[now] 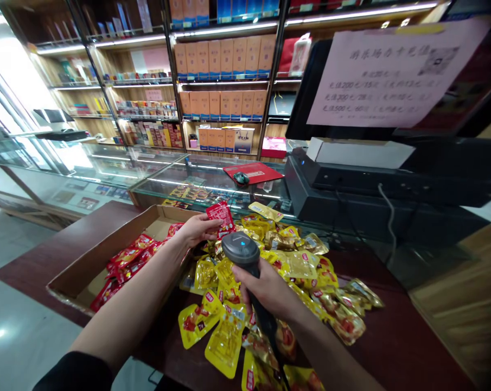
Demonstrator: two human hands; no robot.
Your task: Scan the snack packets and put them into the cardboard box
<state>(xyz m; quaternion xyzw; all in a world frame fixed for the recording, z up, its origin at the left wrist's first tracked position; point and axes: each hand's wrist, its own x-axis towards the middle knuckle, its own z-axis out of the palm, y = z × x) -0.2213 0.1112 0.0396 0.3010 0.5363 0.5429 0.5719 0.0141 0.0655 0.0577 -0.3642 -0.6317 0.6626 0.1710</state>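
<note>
My left hand point(199, 229) pinches a red snack packet point(221, 218) over the far edge of the packet pile. In my right hand point(265, 285) is a dark barcode scanner point(241, 247), its head pointing away toward the red packet and a small blue light showing on top. Beneath both hands spreads a heap of yellow and gold snack packets point(225, 336). A shallow cardboard box point(102, 239) stands to the left, partly behind my left forearm, with several red packets point(133, 254) inside.
Beyond the brown table point(395, 320) lies a glass counter point(167, 174) with a red mouse pad point(265, 172) and a computer mouse point(241, 178). On the right stands a dark monitor with a paper sign point(375, 81). Shelves of boxes point(224, 58) line the back.
</note>
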